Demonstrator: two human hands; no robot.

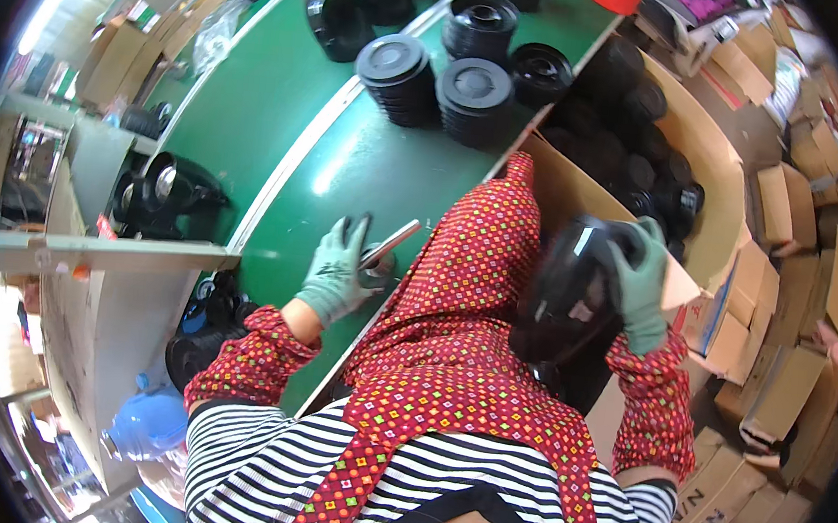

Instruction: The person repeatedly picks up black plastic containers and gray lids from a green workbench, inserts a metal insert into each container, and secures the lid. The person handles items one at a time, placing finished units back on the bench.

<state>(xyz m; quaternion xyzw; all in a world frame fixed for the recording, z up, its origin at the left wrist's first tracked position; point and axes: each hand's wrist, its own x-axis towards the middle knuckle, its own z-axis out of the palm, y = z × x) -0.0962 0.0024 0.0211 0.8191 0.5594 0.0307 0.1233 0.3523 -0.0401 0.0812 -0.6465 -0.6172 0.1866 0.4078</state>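
Head view shows me my right hand (642, 281) clasping the black shell (575, 295) over the carton (715, 178), well right of my left hand (336, 272) pinching a flat tool (388, 245).

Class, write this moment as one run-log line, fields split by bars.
left hand: gloved, holds flat tool over green table | right hand: gloved, grips black housing | behind: cardboard box of black parts

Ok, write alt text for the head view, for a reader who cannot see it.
A gloved right hand grips a glossy black housing beside a cardboard box of black parts, while the gloved left hand holds a small flat tool over a green workbench with stacks of black lids.
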